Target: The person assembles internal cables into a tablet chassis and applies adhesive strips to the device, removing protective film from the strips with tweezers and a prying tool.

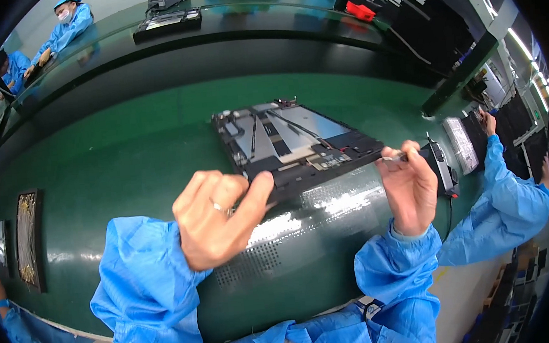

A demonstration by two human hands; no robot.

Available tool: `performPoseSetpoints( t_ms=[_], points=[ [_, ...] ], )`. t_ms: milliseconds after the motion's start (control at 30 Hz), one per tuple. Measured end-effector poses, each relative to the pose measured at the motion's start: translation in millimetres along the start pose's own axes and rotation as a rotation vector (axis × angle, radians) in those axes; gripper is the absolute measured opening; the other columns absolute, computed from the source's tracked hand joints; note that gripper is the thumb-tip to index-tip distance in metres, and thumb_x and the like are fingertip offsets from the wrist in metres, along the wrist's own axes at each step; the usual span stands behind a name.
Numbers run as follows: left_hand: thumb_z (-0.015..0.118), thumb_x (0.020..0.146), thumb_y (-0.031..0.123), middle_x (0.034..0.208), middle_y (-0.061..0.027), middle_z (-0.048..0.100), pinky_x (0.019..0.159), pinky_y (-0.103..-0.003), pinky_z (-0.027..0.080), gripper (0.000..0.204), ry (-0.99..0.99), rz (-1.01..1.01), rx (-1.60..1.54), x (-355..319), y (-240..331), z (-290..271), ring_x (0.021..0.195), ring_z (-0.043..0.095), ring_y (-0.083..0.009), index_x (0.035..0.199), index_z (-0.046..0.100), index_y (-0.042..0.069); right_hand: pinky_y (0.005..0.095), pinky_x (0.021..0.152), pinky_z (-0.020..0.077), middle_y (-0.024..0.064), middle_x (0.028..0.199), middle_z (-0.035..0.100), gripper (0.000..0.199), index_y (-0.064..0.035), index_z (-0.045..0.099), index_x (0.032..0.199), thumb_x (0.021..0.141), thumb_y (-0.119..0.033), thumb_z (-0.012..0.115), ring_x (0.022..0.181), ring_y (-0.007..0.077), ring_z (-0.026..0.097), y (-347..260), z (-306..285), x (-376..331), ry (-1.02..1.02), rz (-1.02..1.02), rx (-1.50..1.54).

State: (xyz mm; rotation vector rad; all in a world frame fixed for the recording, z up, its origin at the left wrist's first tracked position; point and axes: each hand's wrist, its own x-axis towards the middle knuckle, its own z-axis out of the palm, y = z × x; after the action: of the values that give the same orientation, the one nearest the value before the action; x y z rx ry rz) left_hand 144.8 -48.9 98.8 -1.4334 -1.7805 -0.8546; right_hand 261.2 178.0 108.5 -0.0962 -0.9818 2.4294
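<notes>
A flat black device housing (297,134) with its inside exposed lies in front of me, showing silver panels, dark strips and a small circuit board (330,160) along the near edge. Its near side appears raised off the green table. My left hand (217,218) is closed on the near left corner, thumb along the edge; the fingertips behind it are hidden. At the near right corner, my right hand (410,186) pinches a thin, partly metallic tool (394,157), too small to name more exactly. Its tip is close to or touching the housing's corner.
On the right stand a black device with a cable (441,165) and a clear-wrapped pale package (461,144), near a co-worker's arm (495,154). A narrow tray of thin wires (29,239) lies left. A dark post (460,76) rises at the far right. Other people work across the bench.
</notes>
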Motion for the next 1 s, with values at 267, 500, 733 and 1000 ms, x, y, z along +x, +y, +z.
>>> performPoseSetpoints(
  t_ms=[267,500,733,1000],
  points=[
    [0.068,0.045,0.0,0.084,-0.0129,0.052,0.057,-0.03,0.047,0.037,0.01,-0.149,-0.184,9.6,31.8,-34.7,0.071,0.055,-0.0269,0.081,0.058,-0.002,0.0497,0.091,0.0251,0.0225,0.072,0.057,0.01,-0.0001,0.047,0.077,0.072,-0.008,0.048,0.075,0.0312,0.056,-17.2,25.5,-34.5,-0.042,-0.339,-0.301],
    [0.066,0.05,-0.002,0.081,-0.0169,0.057,0.06,-0.031,0.049,0.033,-0.03,-0.193,-0.307,4.7,37.8,-31.1,0.072,0.059,-0.0281,0.081,0.056,-0.005,0.0452,0.074,0.0434,0.0258,0.074,0.058,0.011,0.006,0.053,0.074,0.062,0.007,0.052,0.076,0.0365,0.058,15.0,61.3,-46.5,-0.364,-0.419,-0.443],
    [0.066,0.048,-0.002,0.079,-0.0165,0.057,0.061,-0.03,0.049,0.035,0.009,-0.165,-0.29,3.5,34.3,-30.9,0.073,0.059,-0.0276,0.082,0.056,-0.005,0.0392,0.072,0.0467,0.0248,0.078,0.058,0.014,0.0101,0.056,0.077,0.063,0.01,0.053,0.077,0.033,0.059,22.5,71.3,-41.2,-0.44,-0.374,-0.504],
    [0.066,0.048,-0.002,0.08,-0.0167,0.057,0.06,-0.031,0.049,0.035,-0.005,-0.161,-0.299,4.1,32.8,-29.9,0.072,0.059,-0.028,0.082,0.057,-0.005,0.0377,0.073,0.0463,0.0244,0.079,0.058,0.013,0.0099,0.055,0.076,0.064,0.01,0.053,0.076,0.0315,0.059,21.9,72.6,-38.9,-0.436,-0.367,-0.546]
  ],
)
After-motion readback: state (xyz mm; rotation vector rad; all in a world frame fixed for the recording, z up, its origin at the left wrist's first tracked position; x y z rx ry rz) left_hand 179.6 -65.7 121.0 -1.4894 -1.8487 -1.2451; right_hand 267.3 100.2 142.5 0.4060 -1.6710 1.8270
